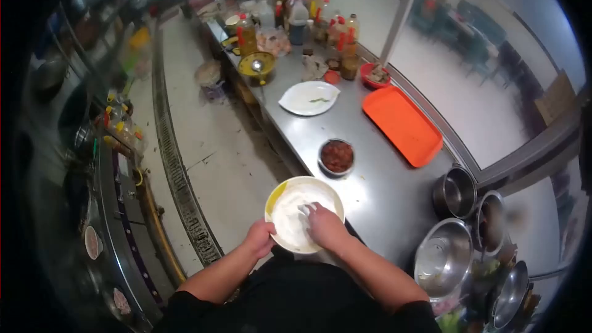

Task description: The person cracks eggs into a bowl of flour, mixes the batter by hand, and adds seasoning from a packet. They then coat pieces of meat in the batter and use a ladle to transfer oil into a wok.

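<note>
A white bowl (275,198) with a yellow patch inside its rim holds white powder (295,208). My left hand (260,238) is closed on the bowl's left rim. Inside the bowl, my right hand (325,225) has its fingers in the powder, with white on the fingertips; whatever they may hold is too small to make out. Just beyond the bowl, a round metal bowl of reddish-brown pieces (337,156) stands on the steel counter (376,188). Farther back lies a white leaf-shaped plate (302,98) with a bit of green on it.
An orange tray (404,126) lies along the window side. Steel pots and bowls (443,259) stand at the right. Bottles (246,36), a yellow strainer (256,66) and a red bowl (372,80) are at the counter's far end. A floor drain (176,166) runs left.
</note>
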A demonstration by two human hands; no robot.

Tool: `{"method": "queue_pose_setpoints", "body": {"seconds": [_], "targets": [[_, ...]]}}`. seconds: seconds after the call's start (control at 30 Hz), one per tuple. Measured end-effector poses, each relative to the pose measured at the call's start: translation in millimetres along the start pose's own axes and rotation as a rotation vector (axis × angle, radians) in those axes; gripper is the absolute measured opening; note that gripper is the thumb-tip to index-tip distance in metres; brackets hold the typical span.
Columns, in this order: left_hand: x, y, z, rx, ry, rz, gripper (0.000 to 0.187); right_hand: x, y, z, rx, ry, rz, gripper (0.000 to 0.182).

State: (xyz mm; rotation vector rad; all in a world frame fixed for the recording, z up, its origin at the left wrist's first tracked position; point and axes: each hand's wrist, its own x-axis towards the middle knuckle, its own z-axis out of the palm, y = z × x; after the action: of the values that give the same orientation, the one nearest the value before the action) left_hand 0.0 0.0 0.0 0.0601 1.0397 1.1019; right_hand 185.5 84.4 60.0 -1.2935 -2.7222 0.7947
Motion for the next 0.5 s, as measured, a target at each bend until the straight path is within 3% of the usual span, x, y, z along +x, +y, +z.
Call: {"method": "queue_pose_setpoints", "body": {"seconds": [0.07,0.1,0.17,0.33,0.37,0.5], "targets": [[-5.1,-7.8,5.8,-0.062,-0.074,0.06,0.061,-6.8,0.1,-14.3,-0.023,-0.203,-0.023,0.049],[13.6,75.7,-50.2,-0.053,-0.08,0.076,0.061,79.7,-50.1,0.9,-0.027,-0.186,-0.032,0.049],[2.8,107.3,-65.5,-0.014,-0.013,0.173,0.059,104.0,-69.0,11.8,0.114,0.032,-0.12,0.045],[10.5,185.0,-83.9,-0.047,0.027,0.259,0.058,173.0,-89.3,-23.9,0.163,0.284,-0.154,0.037],[15.6,198.2,-85.7,-0.062,0.028,0.283,0.057,185.4,-85.5,-31.6,0.151,0.338,-0.13,0.029],[50.2,249.7,-83.3,-0.056,0.024,0.278,0.055,241.4,-66.9,-69.9,0.192,0.415,-0.008,0.025]]}}
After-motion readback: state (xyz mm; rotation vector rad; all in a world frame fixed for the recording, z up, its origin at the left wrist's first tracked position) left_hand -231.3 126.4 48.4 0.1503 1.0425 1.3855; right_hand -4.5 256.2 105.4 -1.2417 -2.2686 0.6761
